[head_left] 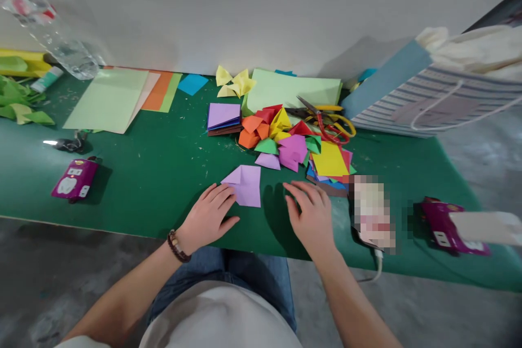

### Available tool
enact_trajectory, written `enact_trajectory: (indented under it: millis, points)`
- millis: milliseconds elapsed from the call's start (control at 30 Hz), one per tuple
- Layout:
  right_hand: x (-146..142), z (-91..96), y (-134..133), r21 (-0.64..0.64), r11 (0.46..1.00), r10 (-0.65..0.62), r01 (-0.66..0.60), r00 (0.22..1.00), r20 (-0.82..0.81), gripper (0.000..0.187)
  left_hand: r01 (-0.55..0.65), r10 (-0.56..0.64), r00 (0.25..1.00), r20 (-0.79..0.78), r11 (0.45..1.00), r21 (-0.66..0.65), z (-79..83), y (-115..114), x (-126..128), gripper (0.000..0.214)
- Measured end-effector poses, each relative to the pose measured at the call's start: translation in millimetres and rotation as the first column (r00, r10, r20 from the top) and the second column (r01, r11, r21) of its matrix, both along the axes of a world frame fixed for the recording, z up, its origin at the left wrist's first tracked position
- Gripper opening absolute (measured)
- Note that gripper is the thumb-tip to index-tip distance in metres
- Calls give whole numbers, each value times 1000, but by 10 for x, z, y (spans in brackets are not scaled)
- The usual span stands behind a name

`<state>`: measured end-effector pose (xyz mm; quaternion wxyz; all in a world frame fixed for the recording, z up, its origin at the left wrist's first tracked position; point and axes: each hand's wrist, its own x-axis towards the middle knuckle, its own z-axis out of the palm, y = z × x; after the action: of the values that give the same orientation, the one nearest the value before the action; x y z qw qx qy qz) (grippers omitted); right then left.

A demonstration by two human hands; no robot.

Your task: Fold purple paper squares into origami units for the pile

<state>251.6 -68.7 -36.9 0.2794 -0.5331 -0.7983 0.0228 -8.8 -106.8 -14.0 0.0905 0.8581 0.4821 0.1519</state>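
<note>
A light purple square of paper (249, 187) lies on the green table, its upper left corner folded inward. My left hand (212, 212) rests at the paper's left edge, fingertips on or just over the folded part, thumb held apart. To the right of the paper, my right hand (312, 212) hovers over the table with fingers curved and apart, holding nothing. Beyond the paper sits a pile of folded coloured paper pieces (292, 149), in orange, red, yellow, green and purple. A stack of coloured squares with a yellow one on top (330, 160) is just past my right hand.
Scissors (326, 119) lie behind the pile. A striped paper bag (399, 95) stands at the right back, a plastic bottle (61, 38) at the left back. Paper sheets (108, 95) lie at the back. Purple devices (76, 179) and a phone-like object with a cable (373, 215) are near the front.
</note>
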Motion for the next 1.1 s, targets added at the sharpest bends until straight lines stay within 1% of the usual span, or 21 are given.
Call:
enact_trajectory:
  millis: [67,133,200,300,400,533,633,700,800,867,933,1000,1100]
  points:
    - [-27,12,21,-41,990,131,-131,991,-10,33,16,-16,999,36,1000,5,3,-4,-6,37]
    - [-84,39,50,-71,960,271,-270,963,5,30,29,-30,998,61,999,16,-4,-9,-13,35]
    - [-133,73,85,-60,931,362,-360,931,40,28,48,-49,997,65,999,26,-19,-17,-22,32]
    - [-148,111,125,-38,888,459,-458,881,111,25,67,-68,996,53,997,28,-35,-30,-34,29]
    - [-115,116,129,-50,849,526,-527,831,181,25,78,-78,996,45,997,12,-25,-39,-43,28]
    - [-77,94,125,-54,813,579,-580,795,185,24,120,-119,993,26,992,-26,1,-34,-40,32]
    - [-79,99,167,-87,800,600,-594,791,121,22,138,-137,990,25,989,-46,-2,-21,-32,34]
    - [-104,121,214,-116,805,588,-581,808,40,19,145,-144,989,22,988,-48,-11,-11,-29,33]
    - [-180,169,275,-181,835,515,-519,854,-71,15,154,-154,988,20,987,-50,-21,-1,-25,31]
    - [-243,197,293,-242,856,443,-457,890,-110,15,157,-156,987,25,986,-55,-23,0,-23,30]
    - [-299,215,295,-306,871,368,-385,923,-116,17,156,-155,987,32,986,-60,-24,-4,-20,31]
    - [-341,222,289,-357,877,312,-321,946,-85,19,156,-155,988,30,986,-64,-26,-10,-16,34]
    - [-378,226,290,-394,880,282,-266,959,-18,17,156,-156,988,7,985,-72,-28,-18,-10,37]
